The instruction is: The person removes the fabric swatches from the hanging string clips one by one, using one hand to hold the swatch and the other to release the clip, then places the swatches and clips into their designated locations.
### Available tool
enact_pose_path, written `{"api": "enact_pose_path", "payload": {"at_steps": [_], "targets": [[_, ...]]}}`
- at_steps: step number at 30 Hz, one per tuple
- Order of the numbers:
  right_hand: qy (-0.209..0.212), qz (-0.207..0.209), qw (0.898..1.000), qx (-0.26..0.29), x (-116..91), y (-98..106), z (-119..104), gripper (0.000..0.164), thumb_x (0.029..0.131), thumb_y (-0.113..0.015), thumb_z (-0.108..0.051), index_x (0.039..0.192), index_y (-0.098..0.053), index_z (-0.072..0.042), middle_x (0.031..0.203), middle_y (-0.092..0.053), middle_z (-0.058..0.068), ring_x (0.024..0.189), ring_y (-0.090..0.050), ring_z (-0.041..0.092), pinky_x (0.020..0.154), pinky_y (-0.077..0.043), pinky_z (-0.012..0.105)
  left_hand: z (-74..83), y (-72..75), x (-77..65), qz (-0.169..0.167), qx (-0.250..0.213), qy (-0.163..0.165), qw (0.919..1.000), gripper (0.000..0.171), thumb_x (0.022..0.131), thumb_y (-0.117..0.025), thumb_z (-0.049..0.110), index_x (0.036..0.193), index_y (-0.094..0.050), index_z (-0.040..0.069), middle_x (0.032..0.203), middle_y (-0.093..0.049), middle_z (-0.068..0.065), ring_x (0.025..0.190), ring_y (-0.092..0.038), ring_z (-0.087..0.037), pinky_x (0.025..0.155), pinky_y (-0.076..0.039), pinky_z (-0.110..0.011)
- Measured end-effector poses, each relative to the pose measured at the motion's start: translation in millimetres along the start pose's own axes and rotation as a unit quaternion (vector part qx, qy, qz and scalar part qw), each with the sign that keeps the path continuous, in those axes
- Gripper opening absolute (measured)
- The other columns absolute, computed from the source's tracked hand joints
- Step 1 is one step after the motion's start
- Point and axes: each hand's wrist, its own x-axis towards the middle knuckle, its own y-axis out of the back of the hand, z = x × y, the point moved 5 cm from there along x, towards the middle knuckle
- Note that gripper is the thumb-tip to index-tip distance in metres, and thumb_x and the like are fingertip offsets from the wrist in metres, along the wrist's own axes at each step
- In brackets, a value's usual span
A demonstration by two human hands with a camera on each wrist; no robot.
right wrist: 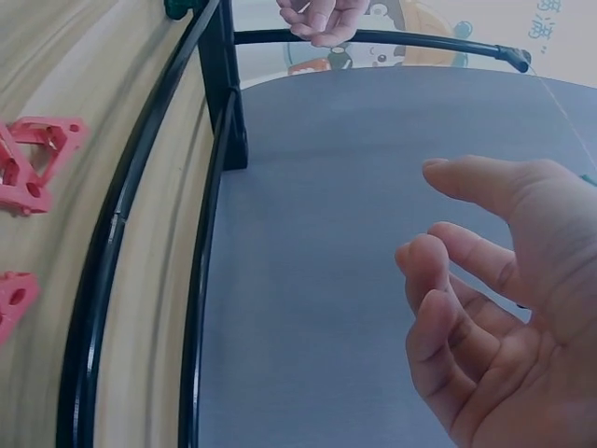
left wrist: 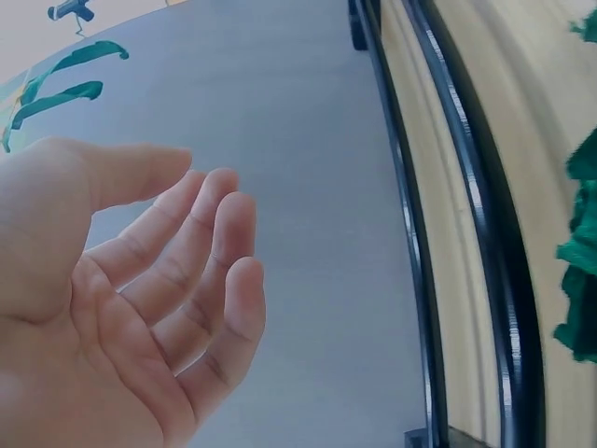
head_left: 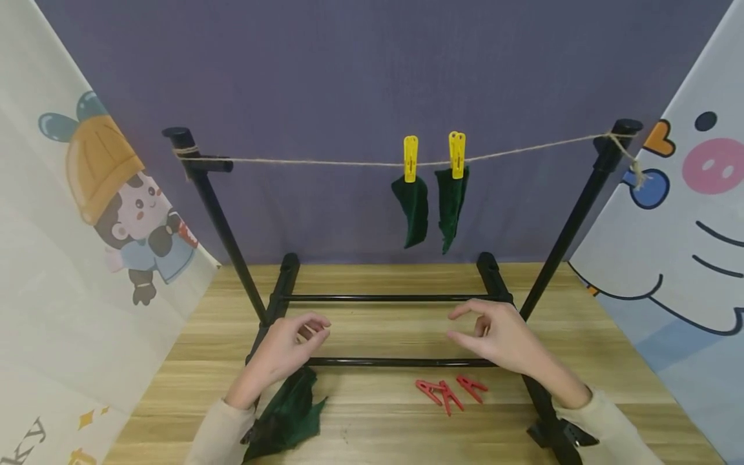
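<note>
My left hand (head_left: 287,345) hovers above the lower left of the black frame, fingers loosely bent and nothing in them. Just below it, a dark green cloth (head_left: 293,416) lies crumpled on the table. Over the frame's right side, my right hand (head_left: 500,336) also holds nothing, thumb and index finger apart. Several red clothespins (head_left: 447,397) lie in front of the frame, nearest the right hand. A string (head_left: 325,162) runs between the uprights. From it hang two green cloth pieces (head_left: 414,213), each under a yellow clothespin (head_left: 410,158).
The black frame has a left upright (head_left: 227,232), a right upright (head_left: 572,226) and two low crossbars (head_left: 395,362) over the wooden table (head_left: 372,439). Behind stands a grey-blue backdrop (head_left: 325,77). Printed cartoon panels (head_left: 46,258) flank both sides.
</note>
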Motion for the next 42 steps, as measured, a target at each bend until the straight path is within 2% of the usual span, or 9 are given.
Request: {"api": "enact_pose_path", "payload": {"at_steps": [9,14,21,32,42], "targets": [[0.004,0.012,1.000,-0.015,8,8,-5,0.028,0.081,-0.074,-0.047,0.104,-0.065,-0.033,0.052,-0.054,-0.017,0.040,-0.047,0.004,0.036,-0.034,0.025,7.0,4.2,6.6,0.000,-0.008,-0.014,0.9999,0.012,0.094,-0.062,0.034,0.106,-0.065,0.034,0.093,-0.064,0.017,0.082,-0.061,-0.004,0.071,-0.051,-0.029],[0.007,0.020,1.000,-0.021,11,14,-9,0.028,0.081,-0.075,-0.046,0.103,-0.067,-0.032,0.057,-0.056,-0.017,0.042,-0.047,0.005,0.036,-0.035,0.025,11.5,4.1,10.2,-0.001,-0.014,-0.013,0.9998,0.012,0.095,-0.061,0.035,0.106,-0.065,0.035,0.093,-0.063,0.019,0.083,-0.060,-0.002,0.073,-0.051,-0.029],[0.014,0.029,0.999,-0.020,17,22,-16,0.026,0.081,-0.076,-0.043,0.102,-0.067,-0.032,0.055,-0.055,-0.015,0.040,-0.045,0.006,0.036,-0.034,0.025,20.5,6.5,13.8,0.000,-0.028,-0.020,0.9994,0.011,0.095,-0.060,0.036,0.105,-0.065,0.036,0.095,-0.063,0.018,0.085,-0.060,-0.003,0.073,-0.051,-0.029],[0.008,0.038,0.999,-0.022,20,33,-22,0.025,0.082,-0.074,-0.043,0.104,-0.067,-0.033,0.048,-0.050,-0.013,0.037,-0.039,0.007,0.035,-0.030,0.025,28.4,10.7,20.2,0.009,-0.045,-0.038,0.9982,0.011,0.094,-0.062,0.036,0.105,-0.066,0.035,0.095,-0.064,0.016,0.086,-0.061,-0.007,0.070,-0.051,-0.029],[0.016,0.056,0.998,-0.017,23,44,-29,0.023,0.083,-0.075,-0.038,0.104,-0.067,-0.033,0.048,-0.050,-0.013,0.038,-0.041,0.009,0.037,-0.032,0.025,41.8,18.0,29.0,0.016,-0.048,-0.053,0.9973,0.012,0.095,-0.061,0.036,0.105,-0.066,0.033,0.094,-0.065,0.016,0.083,-0.060,-0.003,0.067,-0.052,-0.029]]}}
